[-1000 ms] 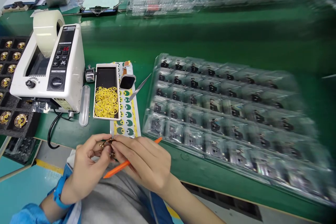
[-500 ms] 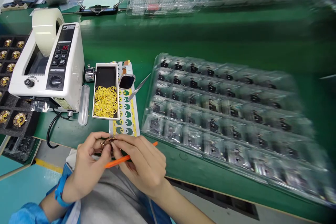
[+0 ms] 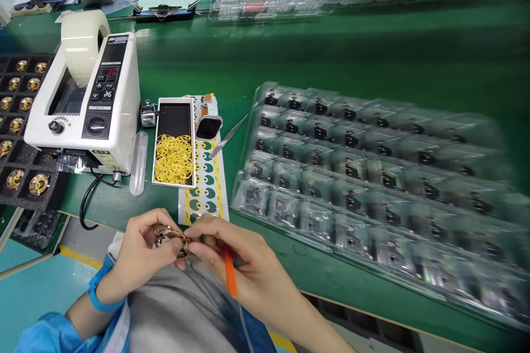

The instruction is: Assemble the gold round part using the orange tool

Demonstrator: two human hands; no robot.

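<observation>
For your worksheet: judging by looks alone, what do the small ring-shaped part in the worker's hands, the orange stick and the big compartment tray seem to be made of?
Ring-shaped part: probably metal, with a coppery-gold shine.
Orange stick: likely plastic, in a uniform matte colour.
Compartment tray: thin clear plastic; it is see-through with glossy glare, and dark pieces show inside the pockets.

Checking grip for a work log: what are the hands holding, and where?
Both hands pinch a small coppery metal ring part by its rim; the right hand also grips an orange plastic stick mid-length.

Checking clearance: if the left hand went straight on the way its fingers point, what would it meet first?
Probably the right hand: the left hand points rightward across the small gold part both pinch, fingertips nearly touching. Depth unclear.
</observation>
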